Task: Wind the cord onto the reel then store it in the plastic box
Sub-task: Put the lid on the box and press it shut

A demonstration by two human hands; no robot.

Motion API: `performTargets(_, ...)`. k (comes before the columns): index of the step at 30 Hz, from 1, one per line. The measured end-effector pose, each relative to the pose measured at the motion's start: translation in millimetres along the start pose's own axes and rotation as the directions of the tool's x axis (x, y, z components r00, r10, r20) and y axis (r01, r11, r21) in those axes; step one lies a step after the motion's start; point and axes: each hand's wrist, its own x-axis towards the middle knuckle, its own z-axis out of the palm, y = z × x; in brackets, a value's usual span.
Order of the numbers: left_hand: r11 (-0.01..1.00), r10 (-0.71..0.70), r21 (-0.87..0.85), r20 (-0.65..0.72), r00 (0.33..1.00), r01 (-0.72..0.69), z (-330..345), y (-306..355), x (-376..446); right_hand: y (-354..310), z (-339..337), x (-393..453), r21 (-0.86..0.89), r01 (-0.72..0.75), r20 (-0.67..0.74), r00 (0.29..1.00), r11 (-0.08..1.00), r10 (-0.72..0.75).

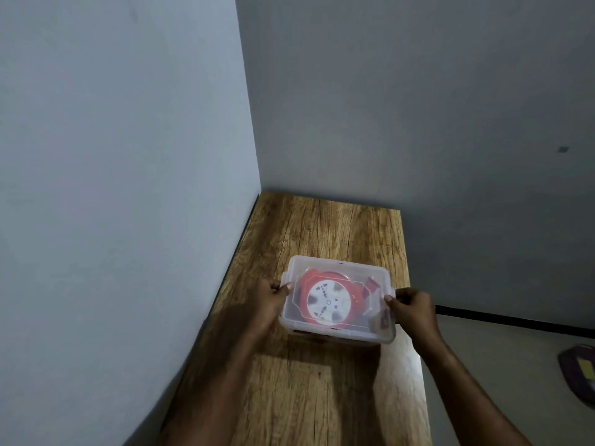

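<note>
A clear plastic box (383, 333) with its lid on stands on the wooden table (322, 397). Through the lid I see the red cord reel (326, 302) with its white socket face lying flat inside, and a dark red plug beside it at the right. My left hand (269, 297) grips the box's left edge, thumb on the lid rim. My right hand (413, 305) grips the right edge in the same way.
The table stands in a corner, with a grey wall along its left side and another behind it. Its right edge drops to a light floor, where a dark purple object (579, 371) lies at the far right.
</note>
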Motion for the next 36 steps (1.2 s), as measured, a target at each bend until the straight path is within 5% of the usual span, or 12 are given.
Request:
performTargets(7,0.965,0.043,0.264,-0.165,0.985,0.002,-11.2,-0.7,14.3,-12.4,23.8,4.8,0.095,-0.107,0.059,0.993,0.990,0.101)
performTargets(12,0.829,0.187,0.559,-0.263,0.946,-0.008,13.5,5.3,17.6,-16.8,27.7,6.6,0.130,-0.205,0.134,0.973,0.970,0.187)
performTargets(17,0.449,0.584,0.798,0.078,0.808,-0.402,22.2,-2.6,19.0,-14.8,21.7,11.9,0.144,-0.271,0.223,0.946,0.952,0.236)
performTargets(20,0.470,0.551,0.692,0.254,0.795,-0.548,28.1,0.8,26.3,-14.1,17.7,18.2,0.190,-0.306,0.193,0.943,0.933,0.270)
performTargets(26,0.314,0.492,0.747,0.400,0.773,-0.586,30.9,-5.9,29.1,-21.9,39.6,7.8,-0.166,-0.051,-0.001,0.999,0.985,0.052)
performTargets(36,0.319,0.487,0.775,0.360,0.796,-0.545,31.9,-8.6,28.5,-35.9,52.9,-5.2,-0.486,0.199,-0.036,0.968,0.851,-0.248)
